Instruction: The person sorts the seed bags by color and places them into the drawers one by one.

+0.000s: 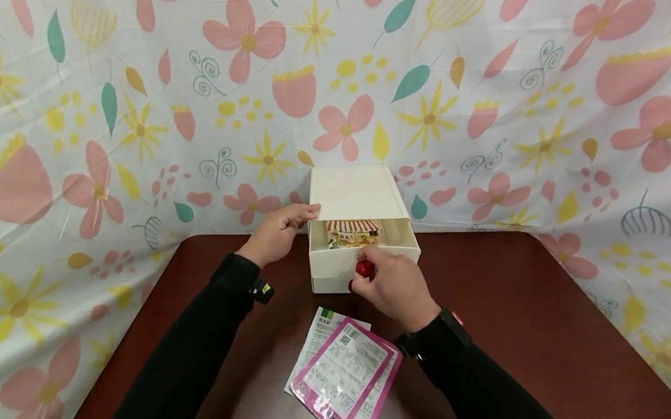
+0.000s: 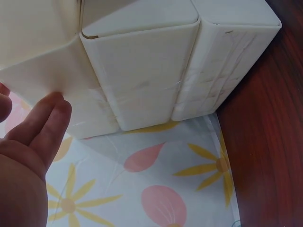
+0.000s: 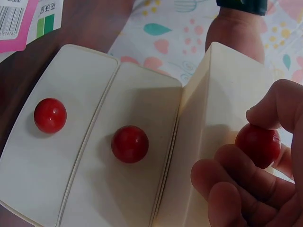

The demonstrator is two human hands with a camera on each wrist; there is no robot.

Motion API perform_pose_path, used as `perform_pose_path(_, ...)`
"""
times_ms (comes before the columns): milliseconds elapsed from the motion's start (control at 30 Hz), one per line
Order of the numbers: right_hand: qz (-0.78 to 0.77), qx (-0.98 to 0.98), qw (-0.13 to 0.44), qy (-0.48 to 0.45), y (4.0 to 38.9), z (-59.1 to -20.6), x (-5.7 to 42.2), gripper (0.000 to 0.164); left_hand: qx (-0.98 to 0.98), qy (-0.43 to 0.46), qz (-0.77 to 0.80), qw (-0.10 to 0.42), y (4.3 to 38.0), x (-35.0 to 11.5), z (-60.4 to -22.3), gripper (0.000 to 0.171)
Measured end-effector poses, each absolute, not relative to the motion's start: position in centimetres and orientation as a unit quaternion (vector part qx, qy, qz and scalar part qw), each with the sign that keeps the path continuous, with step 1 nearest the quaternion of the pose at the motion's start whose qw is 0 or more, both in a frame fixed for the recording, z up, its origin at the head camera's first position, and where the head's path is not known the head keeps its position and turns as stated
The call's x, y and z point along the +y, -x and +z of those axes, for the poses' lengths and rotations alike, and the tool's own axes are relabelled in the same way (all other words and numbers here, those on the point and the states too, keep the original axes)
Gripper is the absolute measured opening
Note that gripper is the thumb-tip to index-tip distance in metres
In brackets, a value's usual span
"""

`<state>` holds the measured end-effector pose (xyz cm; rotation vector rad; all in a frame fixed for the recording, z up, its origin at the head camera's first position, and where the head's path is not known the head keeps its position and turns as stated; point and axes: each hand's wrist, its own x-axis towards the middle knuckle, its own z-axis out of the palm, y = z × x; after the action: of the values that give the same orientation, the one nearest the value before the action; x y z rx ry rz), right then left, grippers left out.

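A white drawer cabinet stands against the curtain, its top drawer pulled out towards me. Between thumb and fingers my right hand pinches the round red knob on that drawer's front. My left hand lies at the cabinet's left side, its fingertips touching the white wall. Part of a colourful printed item with a red-and-white striped awning shows inside the drawer. Lower down, two more drawers are closed, with a middle knob and a bottom knob.
In front of the cabinet, pink-edged sachets overlap a white and green sachet on the dark red-brown table. A flowered curtain hangs behind and along both sides.
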<state>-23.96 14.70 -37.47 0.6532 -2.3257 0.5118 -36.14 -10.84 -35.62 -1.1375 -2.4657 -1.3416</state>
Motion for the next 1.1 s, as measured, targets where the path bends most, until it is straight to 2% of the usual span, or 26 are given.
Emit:
perform_pose_path(200, 0.202, -0.892, 0.325, -0.242, 24.6, -37.2, 14.6, 0.019, -0.819, 0.365, -0.439, 0.064, 36.3, -10.7, -35.4, 0.037)
perform_pose_path(667, 0.212, -0.894, 0.317, -0.235, 25.4, -37.1, 14.8, 0.018, -0.814, 0.36, -0.453, 0.047, 36.6, -10.3, -35.1, 0.04)
perform_pose_path(967, 0.214, -0.906, 0.284, -0.229, 25.6, -36.7, 14.9, 0.018, -0.809, 0.366, -0.459, 0.033, 36.6, -10.4, -35.0, 0.043)
perform_pose_path(1100, 0.211, -0.905, 0.294, -0.222, 25.9, -35.7, 15.5, 0.018, -0.793, 0.381, -0.474, 0.035, 37.1, -9.5, -34.2, 0.043)
